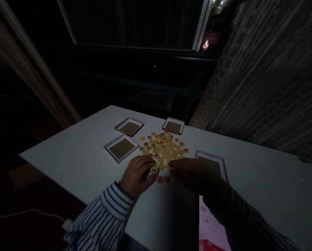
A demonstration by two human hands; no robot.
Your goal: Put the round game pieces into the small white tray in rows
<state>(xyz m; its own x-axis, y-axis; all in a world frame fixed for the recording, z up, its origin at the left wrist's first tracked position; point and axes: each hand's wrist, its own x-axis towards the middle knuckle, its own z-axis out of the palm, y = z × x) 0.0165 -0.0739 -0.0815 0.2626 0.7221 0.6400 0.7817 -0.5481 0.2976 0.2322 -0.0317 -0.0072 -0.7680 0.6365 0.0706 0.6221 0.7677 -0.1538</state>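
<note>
A heap of round wooden Chinese chess pieces (164, 150) lies on the white table, some marked in red or black, others plain side up. At the heap's near left edge, my left hand (138, 174) rests with thumb and fingers apart. Between them sits a piece with a black character (154, 170). My right hand (191, 170), dark in shadow, has its fingers closed at the edge of a plain piece (169, 166). Two red-marked pieces (163, 179) lie side by side between my hands, on the near side of the heap.
Shallow trays stand around the heap: a far left tray (129, 126), a near left tray (121, 148), a far right tray (173, 125) and a right tray (222, 164) partly behind my right arm. A lit screen (210, 226) showing digits lies below that arm. The room is dim.
</note>
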